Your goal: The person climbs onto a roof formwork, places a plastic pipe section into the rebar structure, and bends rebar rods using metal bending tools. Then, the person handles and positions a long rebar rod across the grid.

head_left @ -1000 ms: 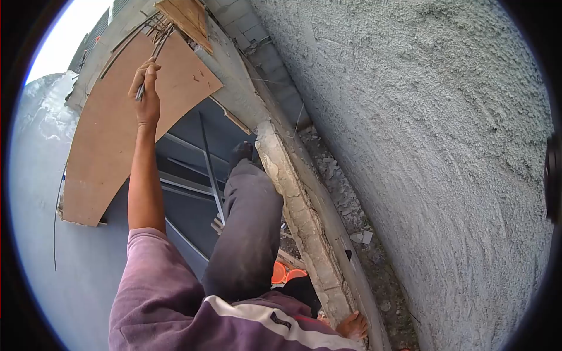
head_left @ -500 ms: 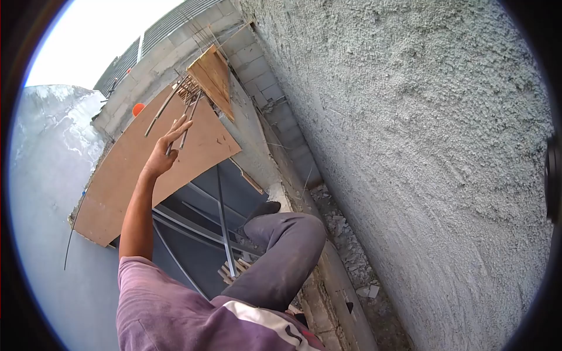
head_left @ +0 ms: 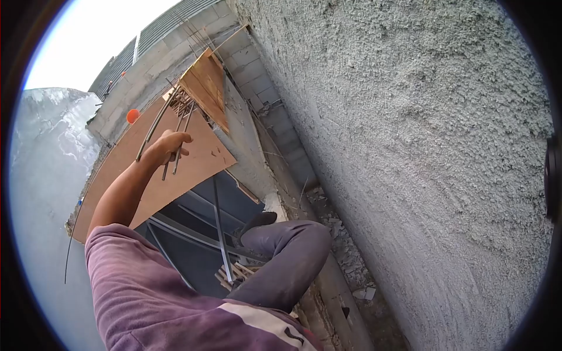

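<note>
My left hand (head_left: 170,147) is raised at the upper left, its fingers curled around thin steel rebar rods (head_left: 186,121). The rods' lower ends stick out below my fingers. They hang from a bundle of rebar (head_left: 180,100) at the top of a brown board (head_left: 196,158). Beside the hand, another bent rebar (head_left: 153,126) passes close to my wrist. A wooden plank panel (head_left: 206,88) stands just above the bundle. My right hand is out of view.
A rough plastered wall (head_left: 398,134) rises along the right. My bent leg (head_left: 287,263) rests by a concrete ledge (head_left: 274,205). Metal bars (head_left: 219,222) and wooden sticks (head_left: 225,275) lie below the board. Rubble (head_left: 348,251) fills the gap. An orange round object (head_left: 133,116) sits above the board.
My left hand has lowered slightly, and its outstretched fingers have curled around the rods. My left arm has bent more, and the shoulder has shifted left and up in view.
</note>
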